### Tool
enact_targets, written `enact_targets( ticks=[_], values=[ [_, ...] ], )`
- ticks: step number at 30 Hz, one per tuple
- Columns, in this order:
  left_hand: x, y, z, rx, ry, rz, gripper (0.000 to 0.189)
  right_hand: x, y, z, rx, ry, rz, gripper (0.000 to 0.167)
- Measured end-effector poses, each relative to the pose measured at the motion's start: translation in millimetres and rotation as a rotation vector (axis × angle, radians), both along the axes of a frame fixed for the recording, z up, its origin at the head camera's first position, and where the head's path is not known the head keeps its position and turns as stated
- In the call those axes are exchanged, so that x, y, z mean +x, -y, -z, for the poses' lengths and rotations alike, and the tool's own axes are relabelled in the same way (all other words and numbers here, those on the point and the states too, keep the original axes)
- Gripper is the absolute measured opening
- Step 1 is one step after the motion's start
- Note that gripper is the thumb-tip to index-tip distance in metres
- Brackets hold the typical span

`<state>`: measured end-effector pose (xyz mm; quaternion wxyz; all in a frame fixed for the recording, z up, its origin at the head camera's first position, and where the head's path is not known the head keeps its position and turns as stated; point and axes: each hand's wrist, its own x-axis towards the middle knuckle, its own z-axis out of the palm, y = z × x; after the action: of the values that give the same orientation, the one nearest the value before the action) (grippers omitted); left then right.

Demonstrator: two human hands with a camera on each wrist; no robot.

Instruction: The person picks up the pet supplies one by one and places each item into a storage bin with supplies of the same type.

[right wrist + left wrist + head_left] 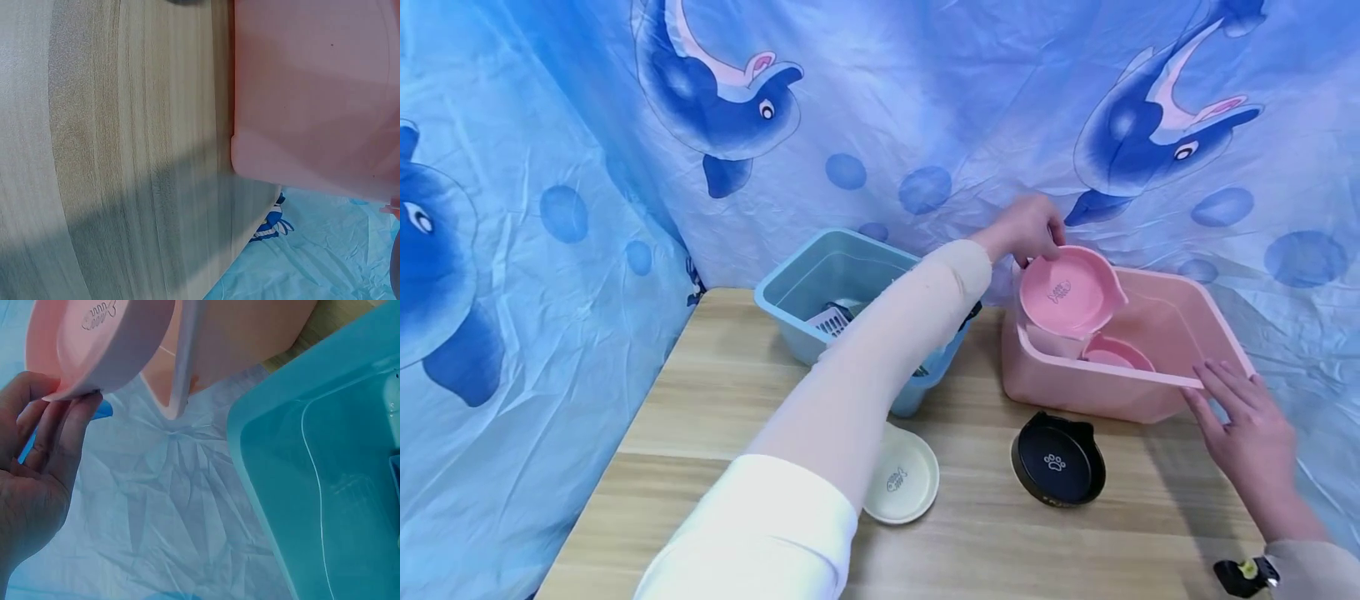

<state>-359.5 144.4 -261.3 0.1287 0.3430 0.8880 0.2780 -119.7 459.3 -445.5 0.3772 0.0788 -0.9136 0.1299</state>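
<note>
My left hand (1036,229) pinches the edge of a pink cat-eared bowl (1063,292), thumb on one face and fingers on the other in the left wrist view. The bowl is tilted, its fish-bone print facing the head camera, over the left end of a pink bin (1097,387). Inside that bin lies another pink dish (1116,354), partly hidden by the front wall. My right hand (1251,429) rests on the bin's front right rim, fingers fairly straight over the edge and thumb against the outside. The right wrist view shows mostly the bin's outer wall (312,94).
A blue bin (797,325) with a slotted scoop (829,321) inside stands left of the pink one, partly behind my left forearm. In front are a black cat-eared bowl (1060,462) and a cream bowl (904,479) on the wooden table (970,550). A blue dolphin-print sheet (880,100) hangs behind.
</note>
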Motion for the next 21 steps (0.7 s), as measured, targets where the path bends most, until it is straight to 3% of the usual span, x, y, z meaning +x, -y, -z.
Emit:
enact_targets(
  ticks=[3,15,21],
  values=[
    [-4.7,-10.2,6.0,-0.008,0.037,0.027,0.018,0.2,-1.1,0.6,0.005,-0.01,-0.004,0.081],
    [-9.7,-38.3,24.4,-0.082,-0.041,0.133,0.017,-1.3,-2.8,-2.5,0.02,0.027,0.016,0.082],
    [-11.9,-50.8,40.6,-0.104,-0.009,0.152,0.017,-0.5,-2.8,0.1,0.027,-0.002,0.003,0.081]
  ],
)
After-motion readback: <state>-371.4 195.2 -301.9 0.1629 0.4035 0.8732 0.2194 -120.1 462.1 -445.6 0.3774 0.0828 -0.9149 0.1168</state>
